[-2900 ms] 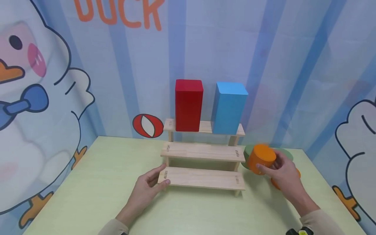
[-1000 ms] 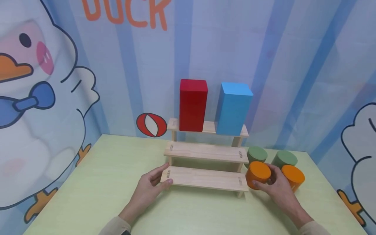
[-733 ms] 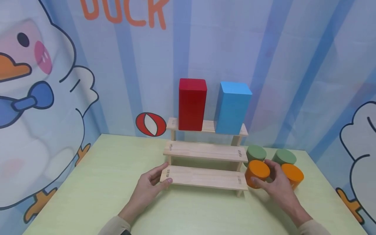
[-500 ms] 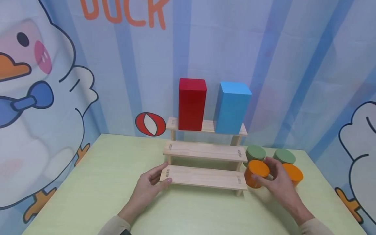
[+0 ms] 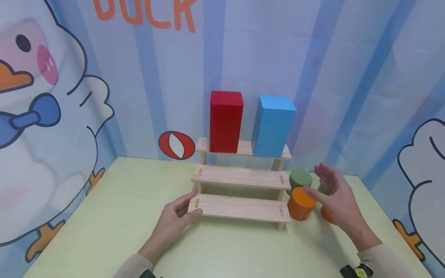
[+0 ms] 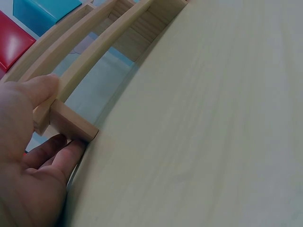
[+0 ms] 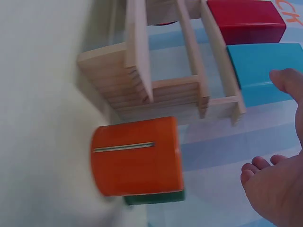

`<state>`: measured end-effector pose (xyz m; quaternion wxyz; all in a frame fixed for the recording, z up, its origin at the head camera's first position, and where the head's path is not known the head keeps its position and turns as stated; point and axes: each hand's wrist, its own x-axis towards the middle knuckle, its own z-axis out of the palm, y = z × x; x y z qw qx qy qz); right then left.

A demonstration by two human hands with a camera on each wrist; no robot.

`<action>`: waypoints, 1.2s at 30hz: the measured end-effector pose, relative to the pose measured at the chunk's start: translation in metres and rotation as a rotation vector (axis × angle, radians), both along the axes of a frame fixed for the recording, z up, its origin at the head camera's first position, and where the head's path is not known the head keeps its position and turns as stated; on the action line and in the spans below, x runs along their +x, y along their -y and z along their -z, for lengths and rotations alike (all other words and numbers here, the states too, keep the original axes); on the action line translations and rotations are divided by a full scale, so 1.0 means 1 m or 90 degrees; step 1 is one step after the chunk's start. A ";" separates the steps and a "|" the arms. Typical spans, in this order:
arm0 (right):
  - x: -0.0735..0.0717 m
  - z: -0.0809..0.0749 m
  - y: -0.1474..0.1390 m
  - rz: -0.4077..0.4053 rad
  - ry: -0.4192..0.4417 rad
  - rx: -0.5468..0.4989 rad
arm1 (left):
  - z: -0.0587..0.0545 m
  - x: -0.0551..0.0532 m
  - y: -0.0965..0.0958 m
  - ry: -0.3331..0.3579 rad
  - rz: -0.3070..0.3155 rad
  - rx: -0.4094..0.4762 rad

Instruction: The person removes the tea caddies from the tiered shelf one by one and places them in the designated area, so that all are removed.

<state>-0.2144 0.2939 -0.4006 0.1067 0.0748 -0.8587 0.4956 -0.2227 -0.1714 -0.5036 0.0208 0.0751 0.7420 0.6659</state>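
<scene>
**Only legible text: DUCK lettering [image 5: 148,11]**

You've got orange capitals on the blue striped backdrop [image 5: 257,58], tops clipped by the head view's upper edge. Your right wrist view catches just "CK", tilted, top right corner. Pale line [image 7: 124,147] on the orange cylinder [image 7: 137,170]: no characters you can read there.

A pale blue fabric backdrop [image 5: 264,46] with darker vertical stripes [image 5: 213,58] stands behind and along the left and right of a light yellow-green table [image 5: 114,200] with faint wood grain. Its print shows a large white duck [image 5: 31,170] on the left, with a blue bow tie [image 5: 45,110] and 2 orange feet [image 5: 45,239], part of another white figure [image 5: 429,170] on the right, 1 red-and-white ball [image 5: 176,145] and orange letters [image 5: 152,15] cropped on top. The light is soft
</scene>
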 end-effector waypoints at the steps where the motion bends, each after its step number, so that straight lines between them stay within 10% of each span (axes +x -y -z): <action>1: -0.001 -0.004 0.001 -0.004 -0.011 0.004 | 0.000 0.000 0.000 -0.002 -0.001 -0.003; 18: -0.047 -0.065 0.026 -0.073 -0.072 -0.026 | -0.001 -0.002 0.000 -0.004 -0.011 -0.019; 36: -0.102 -0.069 0.040 -0.137 -0.016 -0.090 | 0.002 -0.002 0.001 -0.006 -0.014 0.006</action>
